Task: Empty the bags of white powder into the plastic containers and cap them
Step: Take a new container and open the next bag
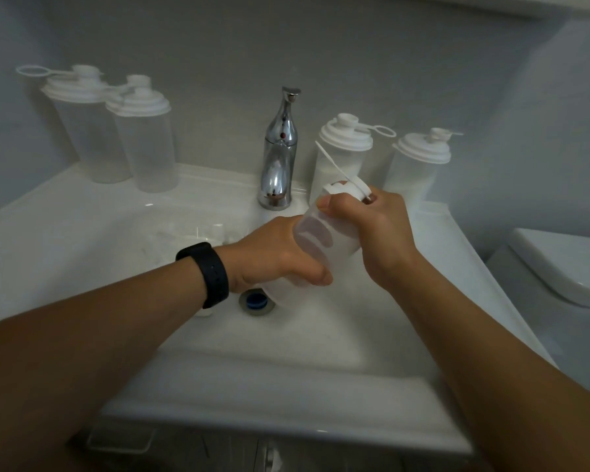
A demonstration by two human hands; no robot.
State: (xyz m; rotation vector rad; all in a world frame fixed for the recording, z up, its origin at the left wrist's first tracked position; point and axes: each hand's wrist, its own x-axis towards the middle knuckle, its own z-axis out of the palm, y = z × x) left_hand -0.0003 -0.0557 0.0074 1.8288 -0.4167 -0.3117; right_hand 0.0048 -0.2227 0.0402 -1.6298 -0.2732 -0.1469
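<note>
Head view: left hand (276, 253) grips translucent cylindrical plastic container (315, 240); right hand (372, 226) clasps its white ridged lid (346, 189).

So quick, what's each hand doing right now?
Left hand: grips the container round its body, tilted over the sink.
Right hand: fingers curled round the container's lid.

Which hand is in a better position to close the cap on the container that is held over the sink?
The right hand, probably. Its fingers already grip the white lid at the top of the container, while the left hand wraps the body lower down and steadies it.
</note>
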